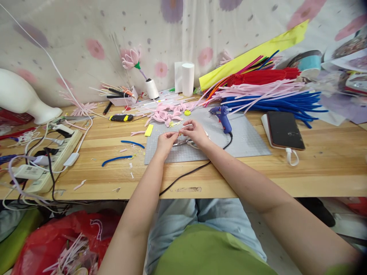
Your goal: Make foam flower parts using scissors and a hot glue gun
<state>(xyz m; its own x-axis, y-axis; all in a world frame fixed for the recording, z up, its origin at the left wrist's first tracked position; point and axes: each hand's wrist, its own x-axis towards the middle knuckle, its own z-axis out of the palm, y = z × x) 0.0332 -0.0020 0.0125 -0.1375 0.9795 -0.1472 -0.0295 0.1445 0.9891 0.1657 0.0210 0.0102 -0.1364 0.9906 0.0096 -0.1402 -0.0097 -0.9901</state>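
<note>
Over the grey cutting mat (pixel 249 143) my left hand (pixel 166 144) and my right hand (pixel 196 133) meet with fingertips pinched together. Between them shows a tiny yellowish bit, too small to name. Beneath the hands lies a pair of scissors (pixel 191 143) with pale handles, partly covered by my right hand. Just beyond are pink pipe-cleaner petals (pixel 164 116), a small yellow round piece (pixel 187 113) and thin pale-yellow sticks (pixel 175 123). A blue glue gun (pixel 223 117) rests on the mat to the right of my right hand.
Blue pipe cleaners (pixel 275 103), pink and red bundles lie back right. A black-covered phone-like object (pixel 285 130) sits right. The glue gun's black cord (pixel 186 173) crosses under my right forearm. A power strip (pixel 54 164) with tangled cables stands left, near a utility knife (pixel 121 118).
</note>
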